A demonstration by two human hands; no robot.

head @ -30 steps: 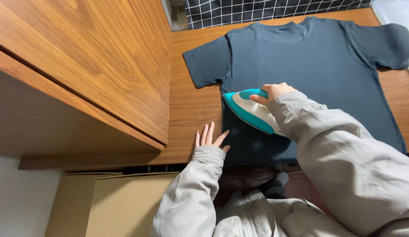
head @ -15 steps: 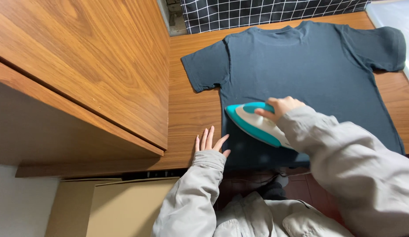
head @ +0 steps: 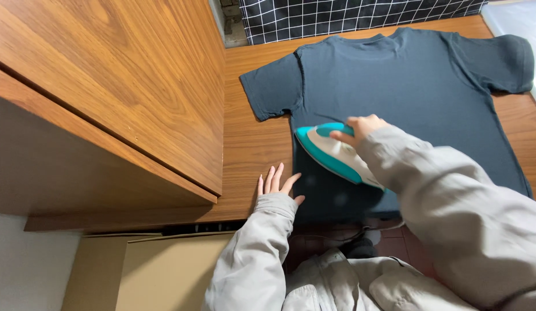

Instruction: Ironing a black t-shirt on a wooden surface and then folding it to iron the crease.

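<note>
A dark blue-grey T-shirt [head: 406, 86] lies spread flat on the wooden table [head: 253, 147], collar away from me. My right hand [head: 363, 128] grips the handle of a teal and white iron [head: 331, 152], which rests on the shirt's lower left part with its tip pointing to the left hem edge. My left hand [head: 276, 184] lies flat, fingers spread, on the table beside the shirt's lower left corner, its thumb near the fabric edge. Both arms wear light grey sleeves.
A wooden cabinet [head: 107, 98] rises close on the left. A black cloth with a white grid [head: 348, 17] hangs at the table's far edge. A white object [head: 518, 23] sits at the far right. Cardboard boxes [head: 147, 270] stand below the table.
The iron and my right hand have slid slightly toward the shirt's lower left edge. My left hand has stayed flat in place.
</note>
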